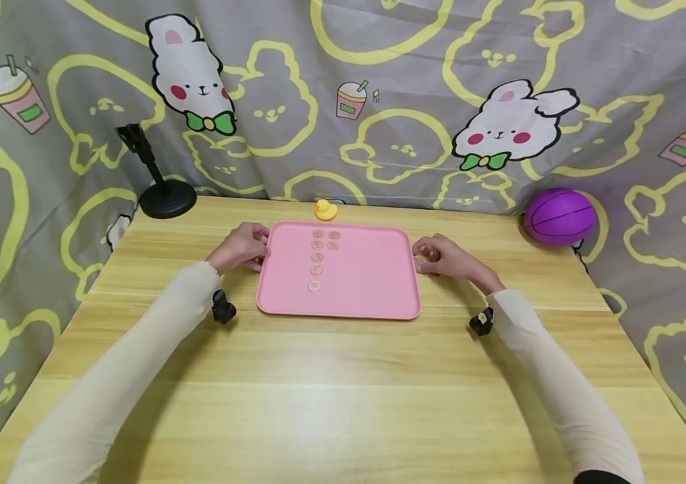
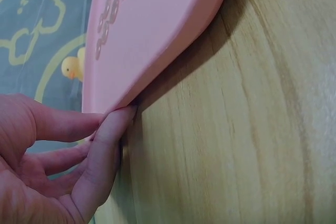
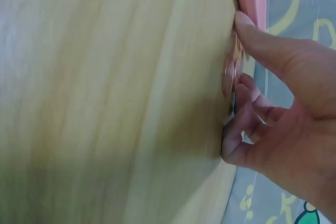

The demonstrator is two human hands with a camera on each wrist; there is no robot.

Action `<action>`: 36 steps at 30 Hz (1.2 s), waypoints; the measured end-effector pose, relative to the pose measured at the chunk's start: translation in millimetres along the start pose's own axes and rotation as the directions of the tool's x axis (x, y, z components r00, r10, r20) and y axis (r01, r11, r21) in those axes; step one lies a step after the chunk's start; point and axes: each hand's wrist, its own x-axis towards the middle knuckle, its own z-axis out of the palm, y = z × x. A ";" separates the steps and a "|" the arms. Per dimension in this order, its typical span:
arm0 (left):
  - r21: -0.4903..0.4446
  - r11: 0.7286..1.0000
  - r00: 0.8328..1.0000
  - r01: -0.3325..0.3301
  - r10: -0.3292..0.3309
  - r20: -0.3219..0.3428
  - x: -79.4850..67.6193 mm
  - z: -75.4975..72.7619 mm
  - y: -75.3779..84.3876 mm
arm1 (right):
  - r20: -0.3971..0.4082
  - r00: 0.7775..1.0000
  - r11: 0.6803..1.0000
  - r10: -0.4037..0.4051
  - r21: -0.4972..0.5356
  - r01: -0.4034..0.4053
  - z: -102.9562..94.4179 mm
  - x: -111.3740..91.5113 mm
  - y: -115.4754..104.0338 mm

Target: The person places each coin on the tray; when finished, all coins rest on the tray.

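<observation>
A pink rectangular tray [image 1: 367, 282] lies on the table, with several coins [image 1: 316, 269] in two columns on its left half. My left hand [image 1: 245, 245] pinches the tray's left rim between thumb and fingers; in the left wrist view the thumb [image 2: 107, 145] presses against the outer side. By the right rim is my right hand [image 1: 444, 256], fingers bent and thumb spread apart from them. Several more coins [image 3: 228, 75] lie on the table in that gap, with the fingertips right at them. The right thumb's tip reaches the tray's edge.
A yellow toy duck [image 1: 325, 210] sits just behind the tray. At the back left stands a black stand [image 1: 167, 198], and at the back right a purple ball [image 1: 559, 216]. A patterned curtain [image 1: 403, 81] hangs along the wooden table's [image 1: 319, 390] back edge.
</observation>
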 end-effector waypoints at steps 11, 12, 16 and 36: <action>-0.010 1.000 1.000 -0.006 0.006 -0.011 0.7 0.2 -0.1 | -0.003 0.997 0.996 0.081 -0.023 -0.081 2.8 4.2 -9.8; -0.016 1.000 1.000 -0.010 0.010 -0.010 1.1 0.6 -0.1 | -0.012 0.994 0.994 0.105 -0.010 -0.105 2.1 4.7 -11.0; -0.022 1.000 1.000 -0.015 0.015 -0.008 2.8 1.9 -1.3 | -0.118 0.975 0.981 0.189 -0.028 -0.193 1.1 7.1 -17.3; -0.007 1.000 1.000 0.000 0.000 -0.031 -1.5 -1.0 -2.9 | -0.252 0.918 0.930 0.306 0.285 -0.232 38.6 57.1 -73.7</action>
